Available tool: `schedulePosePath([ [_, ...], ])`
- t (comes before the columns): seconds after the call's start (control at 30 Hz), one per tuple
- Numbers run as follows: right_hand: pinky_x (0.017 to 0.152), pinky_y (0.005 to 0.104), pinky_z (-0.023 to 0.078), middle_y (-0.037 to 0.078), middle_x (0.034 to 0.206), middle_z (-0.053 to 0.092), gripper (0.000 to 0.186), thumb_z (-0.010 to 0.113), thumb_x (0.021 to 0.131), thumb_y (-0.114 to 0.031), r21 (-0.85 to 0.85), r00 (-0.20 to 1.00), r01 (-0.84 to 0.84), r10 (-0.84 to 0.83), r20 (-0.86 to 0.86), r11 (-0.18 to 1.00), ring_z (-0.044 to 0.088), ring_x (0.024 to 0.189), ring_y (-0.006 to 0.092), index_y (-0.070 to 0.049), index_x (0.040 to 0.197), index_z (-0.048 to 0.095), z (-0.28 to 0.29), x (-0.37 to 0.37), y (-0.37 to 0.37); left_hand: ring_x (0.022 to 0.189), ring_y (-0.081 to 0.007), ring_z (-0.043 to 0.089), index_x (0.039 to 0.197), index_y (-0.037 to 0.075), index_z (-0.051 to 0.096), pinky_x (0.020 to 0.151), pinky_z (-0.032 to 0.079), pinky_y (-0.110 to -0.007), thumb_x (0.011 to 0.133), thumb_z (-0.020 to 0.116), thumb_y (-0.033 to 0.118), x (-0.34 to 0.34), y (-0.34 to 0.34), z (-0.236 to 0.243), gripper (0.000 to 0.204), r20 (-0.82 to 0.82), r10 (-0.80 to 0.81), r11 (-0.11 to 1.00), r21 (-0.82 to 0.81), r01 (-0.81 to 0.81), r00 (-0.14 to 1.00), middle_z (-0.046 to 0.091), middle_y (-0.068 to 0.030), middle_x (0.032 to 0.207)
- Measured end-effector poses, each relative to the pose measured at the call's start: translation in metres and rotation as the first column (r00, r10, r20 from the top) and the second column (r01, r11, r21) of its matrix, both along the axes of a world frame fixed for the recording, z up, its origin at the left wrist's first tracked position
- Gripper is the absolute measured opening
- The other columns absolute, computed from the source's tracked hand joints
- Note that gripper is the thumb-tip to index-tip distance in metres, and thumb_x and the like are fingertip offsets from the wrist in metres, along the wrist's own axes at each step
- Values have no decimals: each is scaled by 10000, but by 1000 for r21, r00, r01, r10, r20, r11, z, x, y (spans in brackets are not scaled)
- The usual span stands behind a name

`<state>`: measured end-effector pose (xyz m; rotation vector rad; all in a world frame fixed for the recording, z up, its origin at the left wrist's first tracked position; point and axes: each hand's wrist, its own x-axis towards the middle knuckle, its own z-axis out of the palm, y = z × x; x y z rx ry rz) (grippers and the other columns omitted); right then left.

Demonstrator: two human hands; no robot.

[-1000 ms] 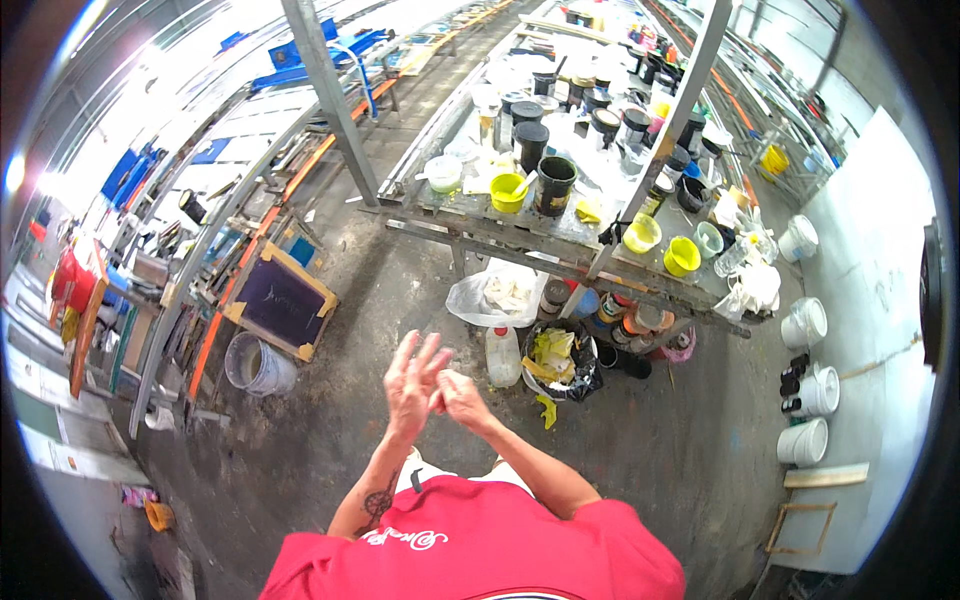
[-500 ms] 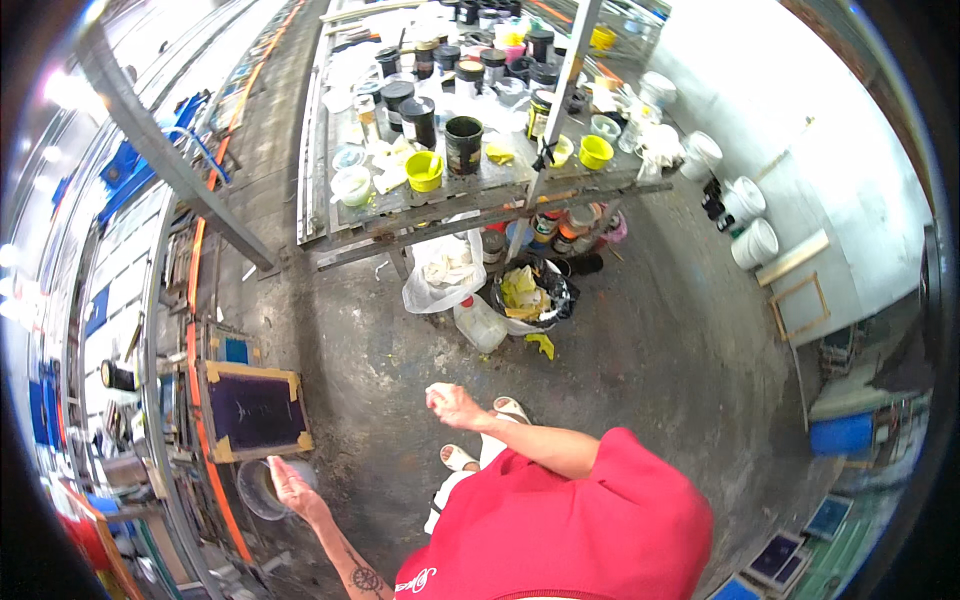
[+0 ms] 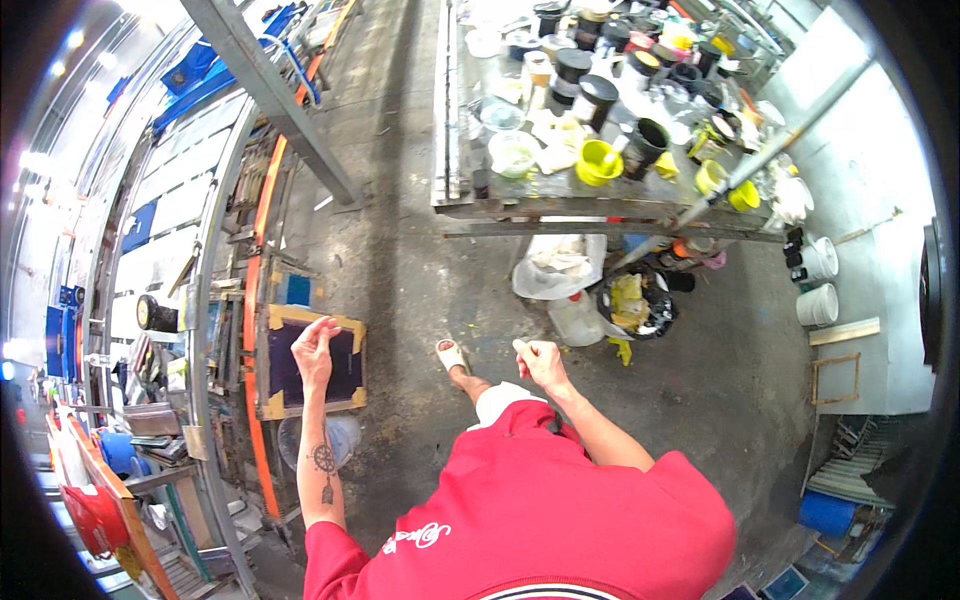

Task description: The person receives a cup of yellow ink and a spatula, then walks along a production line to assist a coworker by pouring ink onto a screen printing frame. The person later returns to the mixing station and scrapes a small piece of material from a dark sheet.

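My left hand (image 3: 314, 352) is raised in front of the dark screen-printing frame (image 3: 341, 372), its fingers loosely bent and nothing visible in them. My right hand (image 3: 541, 363) is curled into a loose fist above the floor, near the right side of my body, and I see nothing in it. Beyond it stand a translucent plastic jug (image 3: 577, 322) and a bin (image 3: 640, 306) lined with a black bag. Neither hand touches anything.
A worktable (image 3: 600, 208) ahead right carries black jars, yellow tubs (image 3: 598, 163) and stained cloths. A slanted metal post (image 3: 770, 150) crosses its front. Racks with an orange rail (image 3: 254, 370) run along my left. A translucent bucket (image 3: 340, 440) sits beside the frame. White buckets (image 3: 818, 305) line the right wall.
My view has turned left, so the table now sits further right. One foot has stepped forward. My left hand has come up and its fingers have bent; the right stays curled.
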<state>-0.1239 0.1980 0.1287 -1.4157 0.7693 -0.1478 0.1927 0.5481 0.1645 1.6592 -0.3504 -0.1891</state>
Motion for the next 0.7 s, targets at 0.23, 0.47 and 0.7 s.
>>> schedulePosePath([
  [0.23,605,295,541,65,700,707,253,696,972,-210,-83,983,-132,141,114,988,676,643,114,8,843,708,14,204,-3,721,-205,738,1227,-38,660,697,621,-336,1062,581,121,52,40,-6,242,-297,-46,982,164,98,954,753,-153,1005],
  [0.47,607,329,527,94,694,701,271,543,1060,-202,-206,970,-154,187,152,966,676,636,147,18,1063,702,54,407,-23,685,-199,727,1202,-65,644,671,614,-309,1084,563,230,133,17,-32,327,-570,80,991,135,-3,818,750,-147,951],
  [0.7,582,292,501,54,662,620,367,488,1110,-285,-186,962,167,-118,247,968,622,596,133,8,944,632,50,583,-93,659,-171,700,1143,-62,639,639,603,-313,1108,507,267,399,-74,-20,357,-464,-73,978,140,155,883,720,-115,829],
])
